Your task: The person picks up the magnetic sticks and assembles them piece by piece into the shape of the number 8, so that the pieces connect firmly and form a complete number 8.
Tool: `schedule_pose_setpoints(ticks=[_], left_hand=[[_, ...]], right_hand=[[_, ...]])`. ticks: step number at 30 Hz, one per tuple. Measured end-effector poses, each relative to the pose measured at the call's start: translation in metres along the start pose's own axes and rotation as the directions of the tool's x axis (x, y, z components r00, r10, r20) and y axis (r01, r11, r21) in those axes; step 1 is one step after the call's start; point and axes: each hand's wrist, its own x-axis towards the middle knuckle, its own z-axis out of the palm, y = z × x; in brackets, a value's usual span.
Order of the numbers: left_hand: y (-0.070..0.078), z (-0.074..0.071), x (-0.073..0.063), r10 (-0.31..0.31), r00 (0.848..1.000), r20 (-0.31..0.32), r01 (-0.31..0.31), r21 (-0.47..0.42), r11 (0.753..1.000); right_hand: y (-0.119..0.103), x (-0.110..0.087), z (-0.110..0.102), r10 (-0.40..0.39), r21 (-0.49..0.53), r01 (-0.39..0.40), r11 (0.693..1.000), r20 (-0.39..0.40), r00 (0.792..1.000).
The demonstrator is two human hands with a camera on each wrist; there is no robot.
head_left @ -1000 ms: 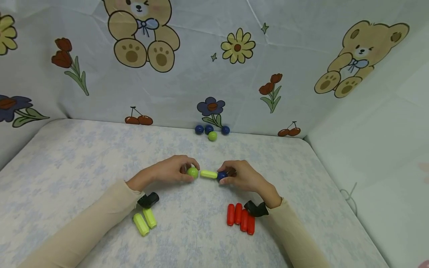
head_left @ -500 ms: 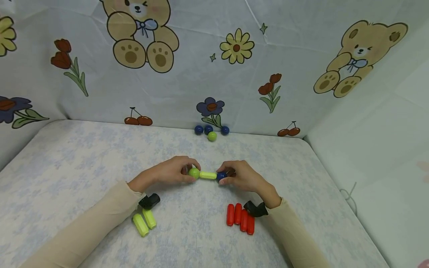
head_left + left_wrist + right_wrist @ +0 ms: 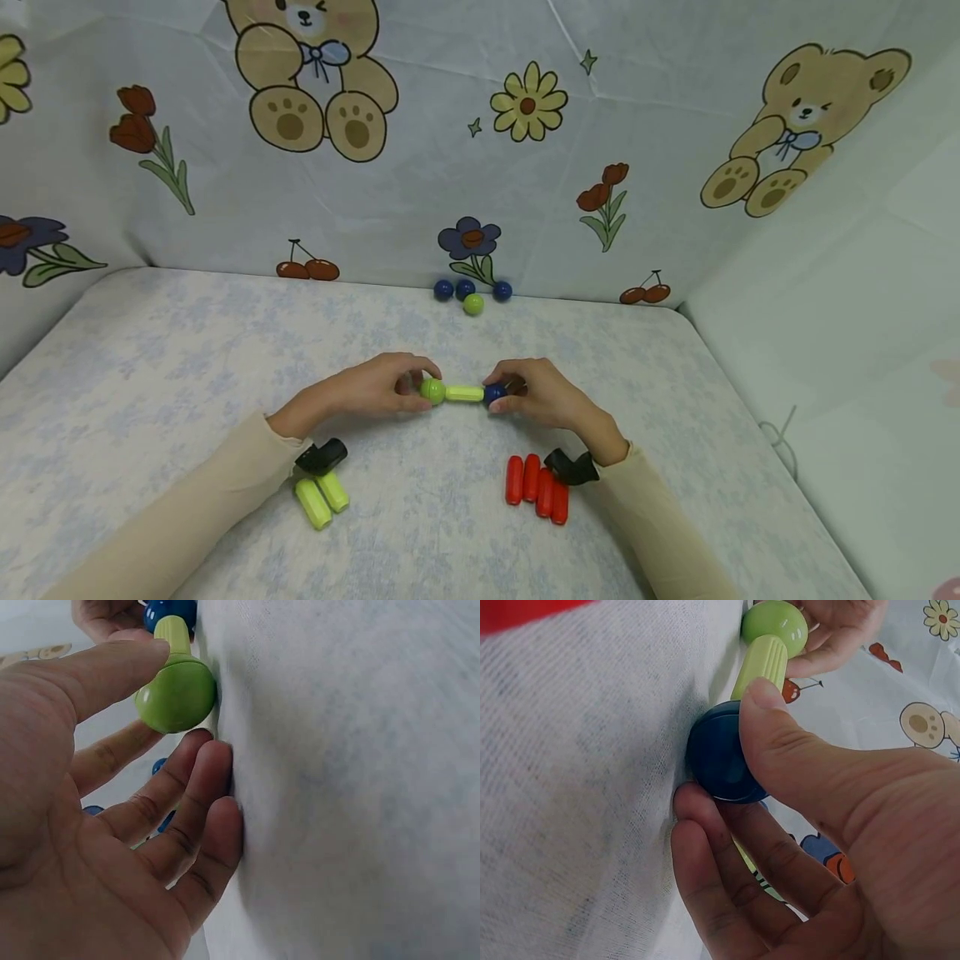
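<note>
A light green ball, a short yellow-green ribbed rod and a dark blue ball lie joined in one line, low at the cloth. My left hand has thumb and index finger on either side of the green ball, its other fingers spread and touching the cloth. From the other end, my right hand pinches the blue ball, its thumb on the near side and fingers beneath. The rod stretches between both balls, with neither hand wrapped round it.
Two more yellow-green rods lie below the left wrist. Several red rods lie side by side by the right wrist. Against the back cloth wall sit three blue balls and a green ball.
The green ball, first apart from the rod's left end, came right and met it. Since then my left hand has shifted slightly left. My right hand has stayed in place.
</note>
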Motion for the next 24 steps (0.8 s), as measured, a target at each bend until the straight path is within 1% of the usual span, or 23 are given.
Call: schedule_pose_setpoints(ticks=[4,8,10,15,18,20,22,24], left_hand=[[-0.001,-0.003,-0.013,-0.024,1.0,-0.011,0.024,-0.007,1.0],[0.0,-0.008,-0.029,-0.032,0.999,-0.017,0.032,-0.003,0.999],[0.0,-0.01,-0.038,-0.024,1.0,-0.01,0.024,-0.007,1.0],[0.003,-0.016,-0.057,-0.018,0.999,0.03,0.02,-0.066,0.998],[0.002,-0.02,-0.068,-0.012,0.995,0.094,0.023,-0.115,0.993],[0.0,-0.023,-0.075,0.001,0.988,0.154,0.023,-0.152,0.988],[-0.004,-0.026,-0.081,0.016,0.975,0.221,0.029,-0.201,0.979],[-0.007,-0.029,-0.086,0.033,0.958,0.286,0.039,-0.242,0.97]], right_hand=[[-0.001,0.0,-0.001,0.009,0.0,-0.009,1.0,0.0,1.0],[-0.001,0.0,0.0,0.011,-0.002,-0.011,1.0,0.001,1.0],[-0.001,0.0,0.0,0.013,0.001,-0.013,1.0,0.0,1.0],[-0.001,-0.001,0.0,0.031,0.005,-0.031,1.0,-0.001,1.0],[0.0,-0.001,0.0,0.04,0.006,-0.04,0.999,-0.001,0.999],[0.0,0.0,0.0,0.041,0.005,-0.041,0.999,-0.001,0.999],[0.0,0.0,0.001,0.038,0.006,-0.038,0.999,-0.001,0.999],[-0.001,0.0,0.001,0.034,0.007,-0.034,0.999,-0.003,0.999]])
